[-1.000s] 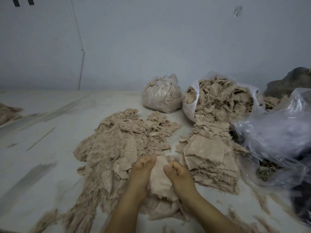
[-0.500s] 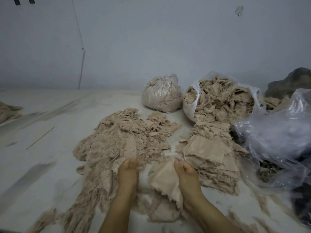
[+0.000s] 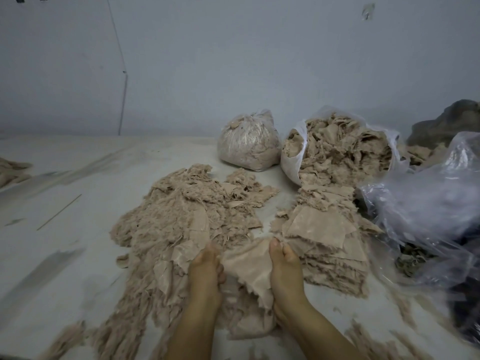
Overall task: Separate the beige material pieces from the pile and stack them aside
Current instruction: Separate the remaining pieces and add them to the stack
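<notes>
A wide pile of frayed beige material [image 3: 187,216] spreads over the white surface left of centre. To its right lies a flatter stack of beige pieces [image 3: 322,235]. Between them, a single beige piece [image 3: 249,266] is stretched between my two hands. My left hand [image 3: 207,271] grips its left edge with curled fingers. My right hand [image 3: 285,268] grips its right edge, close to the stack's near left corner. More loose pieces [image 3: 249,323] lie under my wrists.
An open white bag [image 3: 293,162] full of beige scraps spills toward the stack. A tied clear bag [image 3: 246,141] stands behind the pile. Crumpled clear plastic [image 3: 426,216] crowds the right side. A grey wall [image 3: 233,61] closes the back; scraps litter the near edge.
My hands first drew apart, spreading the piece between them. Since half a second ago they have come slightly closer, the left hand taking hold of the piece's left edge.
</notes>
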